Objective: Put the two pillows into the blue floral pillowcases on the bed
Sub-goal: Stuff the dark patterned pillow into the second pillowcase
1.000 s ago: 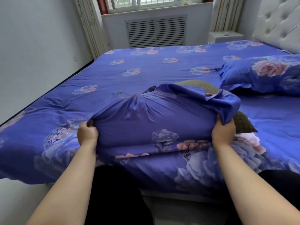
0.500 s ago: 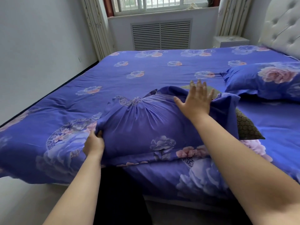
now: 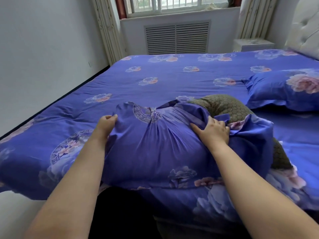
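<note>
A blue floral pillowcase (image 3: 155,152) lies at lower centre of the frame, on the near edge of the bed (image 3: 172,83), bulging and creased into gathers that run toward a bunched patterned patch at its top. A pillow (image 3: 222,106) in olive-brown honeycomb fabric sticks out of its open right end, partly inside and partly exposed; a second strip of the same fabric shows lower right, below the loose flap of the case. The left hand (image 3: 106,124) pinches the upper left corner of the case, fingers curled onto the cloth. The right hand (image 3: 213,130) grasps the folded cloth at the case's mouth, thumb spread flat on the bulge and fingers curled over the fold. A second pillow (image 3: 284,90), already covered in matching fabric, lies at the right edge of the frame, apart from the first and cut off by the border. The bed surface beyond the case is open up to the far edge under the window (image 3: 177,4). A wall runs just beside the bed at left. The near underside of the case is hidden by both forearms. A nightstand (image 3: 253,44) and padded headboard (image 3: 305,30) sit upper right, partly cut off.
</note>
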